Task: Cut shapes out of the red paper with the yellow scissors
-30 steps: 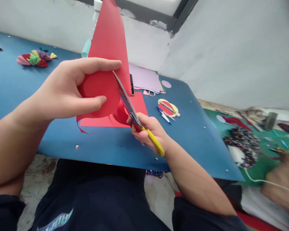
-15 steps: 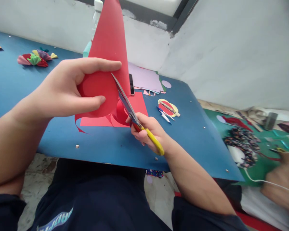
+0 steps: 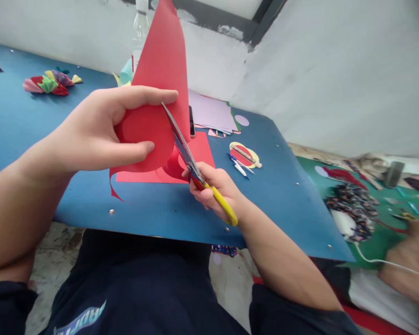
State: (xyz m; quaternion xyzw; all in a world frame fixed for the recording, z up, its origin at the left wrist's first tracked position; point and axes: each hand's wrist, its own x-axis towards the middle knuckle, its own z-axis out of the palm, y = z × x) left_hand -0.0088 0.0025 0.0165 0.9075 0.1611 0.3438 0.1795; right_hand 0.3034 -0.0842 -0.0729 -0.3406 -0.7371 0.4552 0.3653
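My left hand (image 3: 101, 125) grips a large sheet of red paper (image 3: 164, 60), its thumb and forefinger stretched across the front and the other fingers hidden behind. The sheet stands up above the table, its lower part cut in a rounded curve, with a thin strip curling down at the lower left. In my right hand (image 3: 216, 190) is a pair of scissors (image 3: 185, 149) with yellow and red handles. The blades point up and left at the paper's right edge, the tip near my left forefinger. Below lies another red sheet (image 3: 202, 149) on the blue table (image 3: 153, 204).
Behind are a clear bottle (image 3: 140, 28), lilac paper (image 3: 212, 111) and a phone (image 3: 192, 122). Pens (image 3: 238, 166) and a round yellow-and-red cutout (image 3: 253, 154) lie to the right. Colourful crumpled pieces (image 3: 50, 83) sit at left. Another person's arm (image 3: 410, 260) rests by a green table (image 3: 307, 172).
The red paper has shifted slightly to the right and its upper part leans a little differently. The loose strip hangs slightly lower. Both hands keep nearly the same place.
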